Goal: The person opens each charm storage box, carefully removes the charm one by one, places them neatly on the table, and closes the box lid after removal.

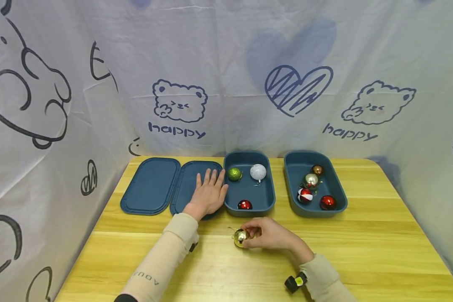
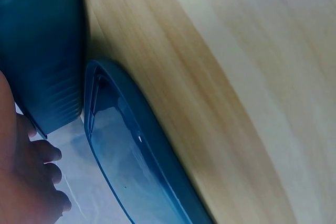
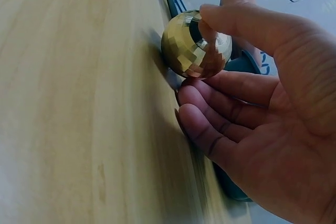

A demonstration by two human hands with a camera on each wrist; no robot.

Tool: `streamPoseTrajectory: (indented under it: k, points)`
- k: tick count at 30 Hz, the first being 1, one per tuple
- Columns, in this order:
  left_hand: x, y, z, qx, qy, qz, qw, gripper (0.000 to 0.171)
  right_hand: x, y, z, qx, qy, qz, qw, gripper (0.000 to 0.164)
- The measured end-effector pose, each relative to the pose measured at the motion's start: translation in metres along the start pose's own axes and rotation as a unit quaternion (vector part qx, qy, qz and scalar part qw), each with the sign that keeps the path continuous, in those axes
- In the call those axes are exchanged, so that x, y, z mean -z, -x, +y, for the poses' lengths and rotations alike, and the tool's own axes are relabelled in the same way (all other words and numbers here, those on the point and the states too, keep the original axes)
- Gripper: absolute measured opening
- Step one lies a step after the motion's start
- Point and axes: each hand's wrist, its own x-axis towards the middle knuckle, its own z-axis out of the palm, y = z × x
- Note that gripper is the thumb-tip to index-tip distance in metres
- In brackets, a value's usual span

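My right hand (image 1: 270, 235) pinches a shiny gold bauble (image 1: 240, 238) between thumb and fingers, close over the table in front of the middle bin. In the right wrist view the gold bauble (image 3: 191, 45) shows a faceted, mirror-like surface. My left hand (image 1: 210, 193) is spread with straight fingers over the right-hand blue lid (image 1: 187, 180), its fingertips near the left rim of the middle blue bin (image 1: 254, 195). Inside that bin lie a green glitter bauble (image 1: 234, 174), a white speckled bauble (image 1: 258, 172) and a red bauble (image 1: 244, 204).
A second blue lid (image 1: 149, 186) lies at the far left. The right blue bin (image 1: 293, 167) holds a small copper bauble (image 1: 317, 170), a silvery bauble (image 1: 311, 180), a red-and-white bauble (image 1: 305, 195) and a red bauble (image 1: 328, 202). A printed white curtain (image 1: 234, 126) hangs behind the wooden table (image 1: 377, 235).
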Motion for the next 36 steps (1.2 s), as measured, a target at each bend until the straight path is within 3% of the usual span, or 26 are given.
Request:
streamPoseTrajectory:
  k: [13,21,27,36]
  points:
    - [0.002,0.0,0.0,-0.003,-0.001,0.004,1.0,0.064,0.01,0.007,-0.011,0.016,-0.009,0.013,1.0,0.054]
    - [0.004,0.0,0.001,-0.001,-0.004,0.002,1.0,0.064,0.032,0.009,-0.031,0.053,-0.012,0.027,0.998,0.04]
    - [0.005,0.0,0.001,-0.001,0.003,0.001,1.0,0.064,0.055,0.001,-0.033,0.059,-0.052,0.025,0.997,0.036]
    - [0.005,0.0,0.001,0.003,0.001,-0.009,1.0,0.064,0.086,-0.023,-0.027,0.031,-0.042,-0.004,0.999,0.044]
